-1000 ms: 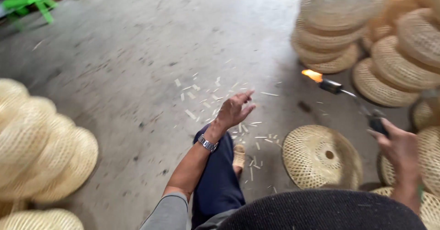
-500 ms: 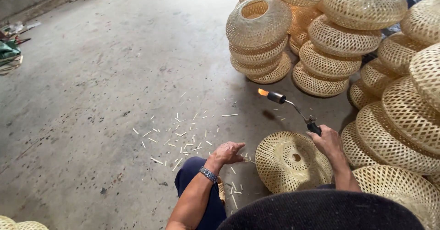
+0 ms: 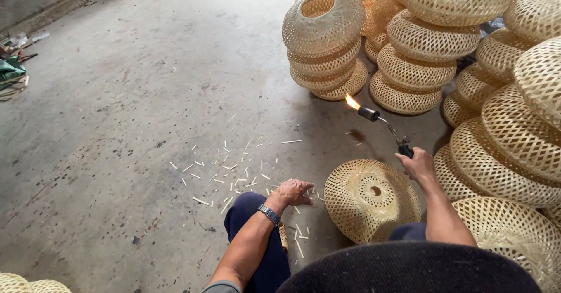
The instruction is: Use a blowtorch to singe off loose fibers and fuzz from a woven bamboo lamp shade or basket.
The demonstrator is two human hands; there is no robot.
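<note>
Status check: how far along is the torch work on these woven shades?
Looks done: can't tell; stacks of woven shades stand behind and to the right, but the picture doesn't show which have been flamed. In hand: the right hand grips a lit torch, flame pointing away from the flat shade on the floor; the left hand rests near cut bamboo slivers. Left: seemingly that shade.

Soft even daylight, sharp, faint shadows
</note>
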